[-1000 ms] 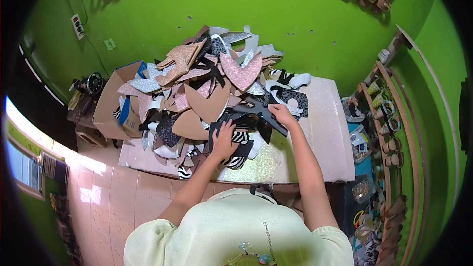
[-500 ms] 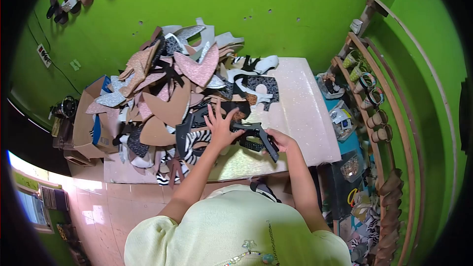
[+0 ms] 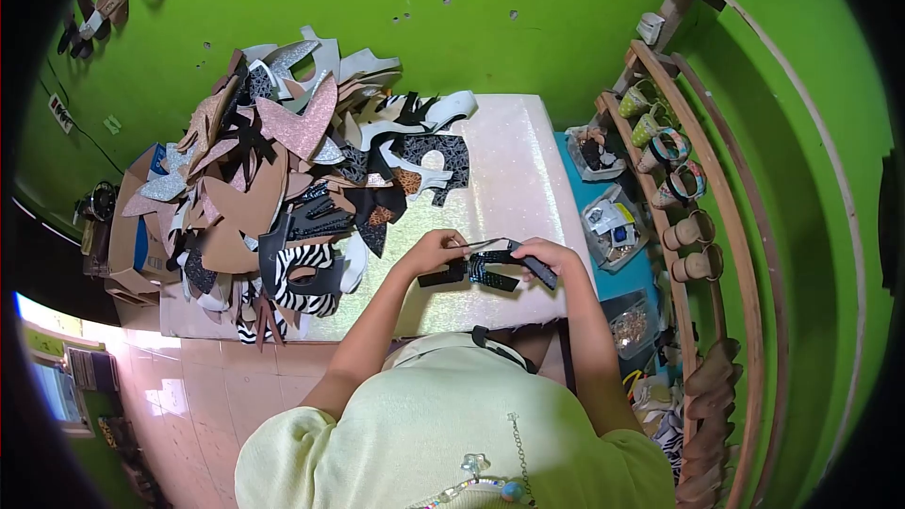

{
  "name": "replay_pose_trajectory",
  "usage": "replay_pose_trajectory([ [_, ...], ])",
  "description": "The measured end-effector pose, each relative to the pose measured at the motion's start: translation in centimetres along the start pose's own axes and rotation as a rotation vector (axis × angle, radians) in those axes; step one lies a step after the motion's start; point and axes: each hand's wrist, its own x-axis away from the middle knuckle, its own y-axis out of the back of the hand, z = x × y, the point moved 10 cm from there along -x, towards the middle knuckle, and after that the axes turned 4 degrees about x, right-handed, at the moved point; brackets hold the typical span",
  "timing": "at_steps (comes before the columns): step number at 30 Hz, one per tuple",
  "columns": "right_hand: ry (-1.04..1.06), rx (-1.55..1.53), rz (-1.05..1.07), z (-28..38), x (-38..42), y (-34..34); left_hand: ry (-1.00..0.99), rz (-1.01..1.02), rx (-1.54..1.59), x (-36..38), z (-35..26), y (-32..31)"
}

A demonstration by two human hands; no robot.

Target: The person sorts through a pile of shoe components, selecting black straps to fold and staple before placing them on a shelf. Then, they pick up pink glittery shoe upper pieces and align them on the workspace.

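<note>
Over the front of the table, a black strappy shoe-upper piece (image 3: 492, 276) with a shiny, sequin-like surface is stretched between my two hands. My left hand (image 3: 436, 253) pinches its left end, fingers closed. At the other end, my right hand (image 3: 554, 260) grips a dark, flat strip of it, partly hiding that edge. Left of my hands spreads a big heap of cut shoe-upper pieces (image 3: 247, 181), in tan, glitter pink, silver, black and white. A zebra-striped piece (image 3: 304, 294) lies at the heap's near edge.
A pale shimmering sheet (image 3: 514, 160) covers the table. Plastic containers (image 3: 611, 226) of small parts stand along its right side, beside a wooden rack (image 3: 671, 165) of sandals. A cardboard box (image 3: 135, 245) is at the left, and shoes hang on the green wall.
My left hand has left the heap's edge and moved right, taking hold of the black piece. Both hands now hold it, farther from the heap. The view has shifted to the right.
</note>
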Motion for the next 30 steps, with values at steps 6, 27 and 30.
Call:
replay_pose_trajectory([
  [6, 0.091, 0.209, -0.413, -1.8, 1.6, 7.8, -0.023, -0.048, -0.012, -4.4, 2.1, -2.9],
  [27, 0.286, 0.362, -0.663, -2.4, 1.8, 8.6, 0.208, -0.404, -0.369, 0.3, 7.1, 3.2],
  [30, 0.411, 0.663, -0.875, -0.8, 3.1, 8.4, 0.206, -0.456, -0.500, 0.4, 7.3, 3.4],
])
